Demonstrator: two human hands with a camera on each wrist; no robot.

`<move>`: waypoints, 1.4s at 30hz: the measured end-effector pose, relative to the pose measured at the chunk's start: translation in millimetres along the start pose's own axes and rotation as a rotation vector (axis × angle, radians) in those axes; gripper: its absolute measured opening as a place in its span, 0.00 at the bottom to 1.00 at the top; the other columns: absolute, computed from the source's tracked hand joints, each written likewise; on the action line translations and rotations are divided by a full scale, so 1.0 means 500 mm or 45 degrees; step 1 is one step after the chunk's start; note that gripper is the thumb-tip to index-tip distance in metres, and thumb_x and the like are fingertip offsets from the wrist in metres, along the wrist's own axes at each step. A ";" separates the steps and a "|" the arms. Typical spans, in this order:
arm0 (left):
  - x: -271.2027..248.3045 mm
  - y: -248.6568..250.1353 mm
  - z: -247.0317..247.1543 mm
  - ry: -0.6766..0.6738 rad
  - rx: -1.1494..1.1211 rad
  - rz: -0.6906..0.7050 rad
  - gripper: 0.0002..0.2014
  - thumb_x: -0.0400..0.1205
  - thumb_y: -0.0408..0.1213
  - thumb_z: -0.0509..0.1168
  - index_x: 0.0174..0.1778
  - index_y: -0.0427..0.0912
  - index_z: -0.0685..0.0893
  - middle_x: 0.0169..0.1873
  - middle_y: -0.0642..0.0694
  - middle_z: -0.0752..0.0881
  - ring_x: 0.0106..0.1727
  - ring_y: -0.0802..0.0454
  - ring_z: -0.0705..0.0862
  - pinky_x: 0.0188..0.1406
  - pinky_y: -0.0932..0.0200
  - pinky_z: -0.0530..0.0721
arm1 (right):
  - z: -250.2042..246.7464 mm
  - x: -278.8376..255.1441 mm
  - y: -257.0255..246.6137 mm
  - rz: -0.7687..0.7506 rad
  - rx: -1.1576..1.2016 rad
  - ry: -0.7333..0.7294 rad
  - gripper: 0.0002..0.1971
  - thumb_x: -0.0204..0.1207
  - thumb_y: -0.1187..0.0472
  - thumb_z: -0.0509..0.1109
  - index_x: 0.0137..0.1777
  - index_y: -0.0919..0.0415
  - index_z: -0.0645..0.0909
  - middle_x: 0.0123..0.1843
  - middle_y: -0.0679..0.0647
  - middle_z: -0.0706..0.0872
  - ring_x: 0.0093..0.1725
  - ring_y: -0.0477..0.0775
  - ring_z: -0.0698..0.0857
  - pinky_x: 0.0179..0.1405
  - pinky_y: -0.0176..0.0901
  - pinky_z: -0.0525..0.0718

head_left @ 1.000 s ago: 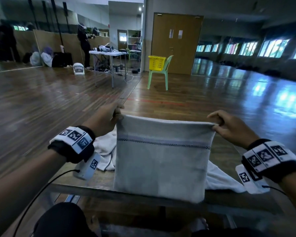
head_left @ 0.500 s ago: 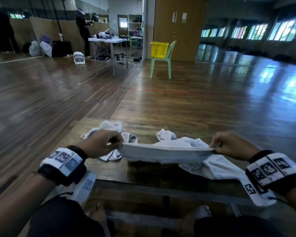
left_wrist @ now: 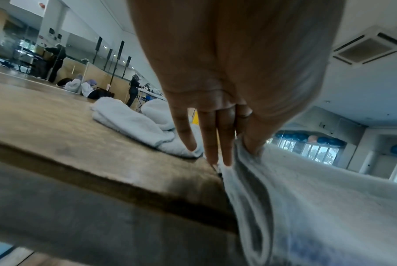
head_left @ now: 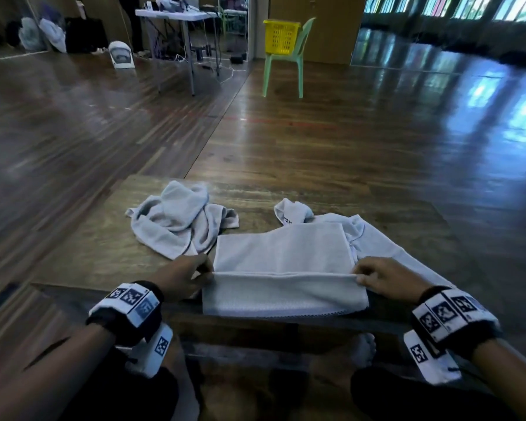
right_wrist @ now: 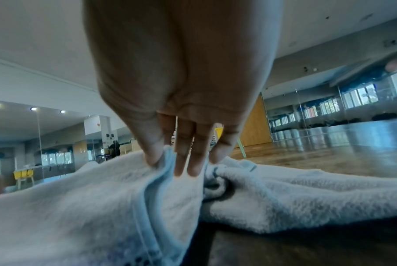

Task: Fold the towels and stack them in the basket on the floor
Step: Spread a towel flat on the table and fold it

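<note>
Towel: a pale white towel (head_left: 281, 262) lies in the lower middle of the head view, on the near part of the tabletop (head_left: 82, 253). It looks soft and fuzzy. The far part lies flat. A fold runs straight across from one hand to the other. The near part hangs over the front edge of the tabletop, and a thin stitched line runs along its bottom edge.

Left hand: the left hand (head_left: 184, 276) is at the left end of the fold. In the left wrist view its thumb and first finger pinch the towel's edge, and the other fingers (left_wrist: 224, 144) point straight down beside the cloth.

Right hand: the right hand (head_left: 386, 278) is at the right end of the fold. In the right wrist view its thumb and first finger pinch the towel's edge, and the other fingers (right_wrist: 183, 158) reach down and touch the cloth.

Other towels: a crumpled towel (head_left: 179, 223) sits left of the middle, just beside the folded one. Another loose towel (head_left: 380, 241) lies partly under the folded one and spreads to the right.

Basket: a yellow basket (head_left: 281, 36) sits on a green chair (head_left: 289, 62) at the top middle, well apart from the tabletop.
</note>
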State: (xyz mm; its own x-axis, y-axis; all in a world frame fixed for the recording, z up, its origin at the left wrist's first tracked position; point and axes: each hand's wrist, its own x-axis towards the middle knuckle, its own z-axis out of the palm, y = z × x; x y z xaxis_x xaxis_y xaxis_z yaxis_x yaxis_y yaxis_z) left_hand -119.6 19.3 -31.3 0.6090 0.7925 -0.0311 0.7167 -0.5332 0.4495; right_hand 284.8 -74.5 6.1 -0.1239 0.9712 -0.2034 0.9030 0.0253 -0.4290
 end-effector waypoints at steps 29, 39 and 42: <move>0.115 -0.056 -0.031 0.237 0.025 -0.082 0.04 0.80 0.35 0.64 0.47 0.47 0.76 0.37 0.51 0.82 0.37 0.49 0.80 0.38 0.53 0.78 | -0.021 0.106 0.013 0.013 0.151 0.268 0.03 0.77 0.61 0.68 0.48 0.56 0.83 0.42 0.54 0.86 0.42 0.54 0.83 0.45 0.50 0.80; 0.182 -0.060 0.000 -0.027 0.258 -0.208 0.05 0.79 0.40 0.64 0.49 0.46 0.80 0.52 0.44 0.83 0.52 0.44 0.80 0.50 0.50 0.79 | -0.008 0.173 0.026 0.169 -0.136 0.160 0.04 0.78 0.55 0.66 0.49 0.49 0.81 0.42 0.43 0.83 0.48 0.48 0.80 0.58 0.51 0.75; 0.186 -0.054 0.003 -0.053 0.281 -0.199 0.07 0.80 0.42 0.64 0.50 0.44 0.81 0.52 0.43 0.84 0.52 0.44 0.79 0.48 0.52 0.78 | -0.010 0.170 0.029 0.153 -0.147 0.174 0.03 0.78 0.55 0.66 0.46 0.48 0.82 0.40 0.40 0.82 0.46 0.46 0.80 0.58 0.52 0.77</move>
State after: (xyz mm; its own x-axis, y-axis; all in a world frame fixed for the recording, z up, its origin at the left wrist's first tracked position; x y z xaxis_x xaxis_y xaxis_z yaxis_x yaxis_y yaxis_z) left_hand -81.8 106.8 -47.9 0.4955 0.8599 -0.1231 0.8570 -0.4607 0.2309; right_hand 289.4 9.7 -13.1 0.0377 0.9918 -0.1224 0.9499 -0.0736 -0.3036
